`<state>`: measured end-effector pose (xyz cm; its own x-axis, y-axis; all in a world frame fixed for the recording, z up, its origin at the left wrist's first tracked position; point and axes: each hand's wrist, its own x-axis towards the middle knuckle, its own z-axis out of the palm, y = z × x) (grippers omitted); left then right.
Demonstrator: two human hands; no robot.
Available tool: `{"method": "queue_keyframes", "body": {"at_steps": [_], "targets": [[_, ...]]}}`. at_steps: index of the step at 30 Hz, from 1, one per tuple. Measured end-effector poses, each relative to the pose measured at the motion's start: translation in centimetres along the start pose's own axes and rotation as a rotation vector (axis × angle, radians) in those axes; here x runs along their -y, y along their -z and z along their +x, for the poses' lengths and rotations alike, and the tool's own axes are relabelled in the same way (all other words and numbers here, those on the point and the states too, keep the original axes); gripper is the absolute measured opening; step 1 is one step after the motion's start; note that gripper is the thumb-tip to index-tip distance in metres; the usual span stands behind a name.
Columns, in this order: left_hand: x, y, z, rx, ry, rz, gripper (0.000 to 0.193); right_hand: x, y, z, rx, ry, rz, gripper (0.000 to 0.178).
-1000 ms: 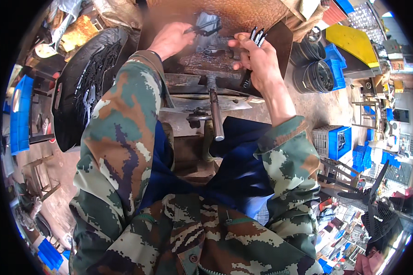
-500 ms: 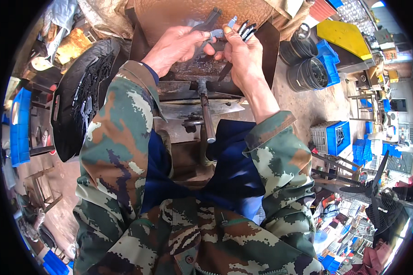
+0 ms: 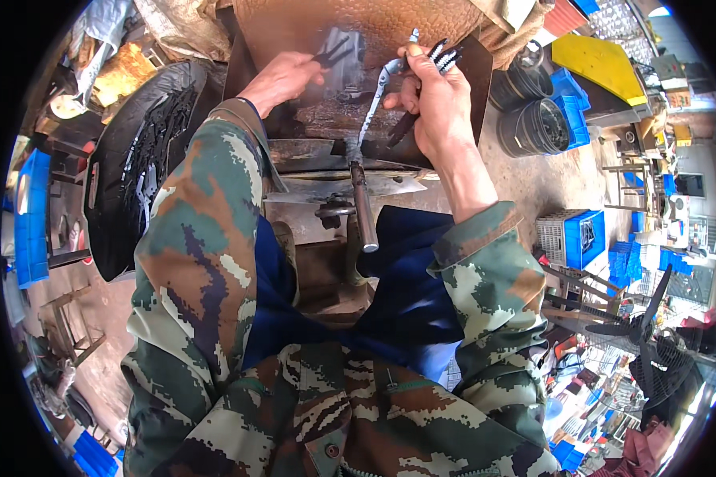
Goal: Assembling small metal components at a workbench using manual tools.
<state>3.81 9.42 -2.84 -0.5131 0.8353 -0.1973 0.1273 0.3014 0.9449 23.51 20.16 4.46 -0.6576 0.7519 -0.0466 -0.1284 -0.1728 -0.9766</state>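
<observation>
Metal strips (image 3: 445, 57) stick out past the thumb of the right hand (image 3: 444, 103), which is closed on them. A grey toothed piece (image 3: 375, 99) in the same grip slants down to its left, and a dark piece (image 3: 402, 129) shows under its fingers, which hide how these meet. To its left, the left hand (image 3: 282, 78) is pinched narrow on a dark forked piece (image 3: 336, 54), blurred and pointing right.

Below and between the 2 hands lies a rusty block (image 3: 314, 119); from it a metal pipe (image 3: 363, 211) juts toward the person, in the way between the forearms. Beyond both hands stands a brown sheet (image 3: 358, 17). Left of the left hand, a black tub (image 3: 107, 242) holds a heap of black pieces (image 3: 147, 147). Right of the right hand stand 2 black buckets (image 3: 535, 135), blue bins (image 3: 578, 123) beside them and a yellow board (image 3: 597, 67) farther out.
</observation>
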Motion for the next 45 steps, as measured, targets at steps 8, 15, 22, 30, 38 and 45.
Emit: {"method": "queue_keyframes", "body": {"at_steps": [8, 15, 22, 30, 38, 45], "targets": [[0.2, 0.2, 0.5, 0.152, -0.043, 0.316, 0.02, 0.5, 0.7, 0.1, -0.031, -0.039, 0.051, 0.021], [1.4, 0.6, 0.1, 0.166, -0.317, 0.322, 0.025, 0.6, 1.4, 0.5, -0.087, -0.084, 0.236, 0.02], [2.6, 0.7, 0.0, 0.102, -0.273, 0.342, 0.026, 0.6, 1.7, 0.4, -0.109, -0.103, 0.296, 0.021], [3.7, 1.4, 0.7, 0.19, -0.175, 0.223, 0.026, 0.3, 1.5, 0.7, -0.129, -0.117, 0.353, 0.02], [1.8, 0.9, -0.5, 0.191, -0.261, 0.369, 0.025, -0.2, 1.8, 0.9, -0.09, -0.103, 0.364, 0.021], [0.9, 1.0, -1.1, 0.064, -0.45, 0.721, 0.03, -0.1, 1.6, 1.1, -0.081, -0.189, 0.447, 0.02]]}}
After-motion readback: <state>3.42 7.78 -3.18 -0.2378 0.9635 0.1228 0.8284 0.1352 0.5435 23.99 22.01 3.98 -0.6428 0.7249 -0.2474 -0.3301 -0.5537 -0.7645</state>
